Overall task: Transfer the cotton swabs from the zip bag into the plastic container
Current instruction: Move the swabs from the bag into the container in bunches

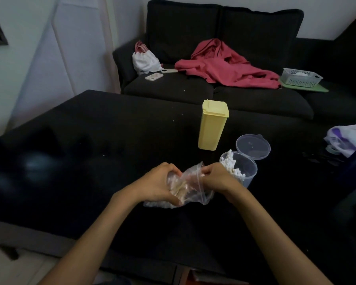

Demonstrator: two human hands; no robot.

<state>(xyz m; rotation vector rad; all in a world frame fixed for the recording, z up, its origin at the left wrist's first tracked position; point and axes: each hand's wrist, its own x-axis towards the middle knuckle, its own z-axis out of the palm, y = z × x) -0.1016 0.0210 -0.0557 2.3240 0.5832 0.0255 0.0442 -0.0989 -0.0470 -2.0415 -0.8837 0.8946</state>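
A clear zip bag (193,189) with a bundle of cotton swabs (181,191) inside lies on the black table (90,151), near its front middle. My left hand (159,184) grips the bag's left side around the swabs. My right hand (215,177) pinches the bag's upper right edge at the opening. Just right of that hand stands a clear round plastic container (242,169), open, with several white-tipped swabs (232,165) leaning inside it. Its clear lid (253,147) hangs open behind it.
A tall yellow lidded box (213,125) stands behind the container. A purple-white bag (345,140) lies at the table's right edge. Beyond the table is a dark sofa (224,58) with a red garment (226,66), a white pouch (145,60), phones (154,76) and a basket (301,77).
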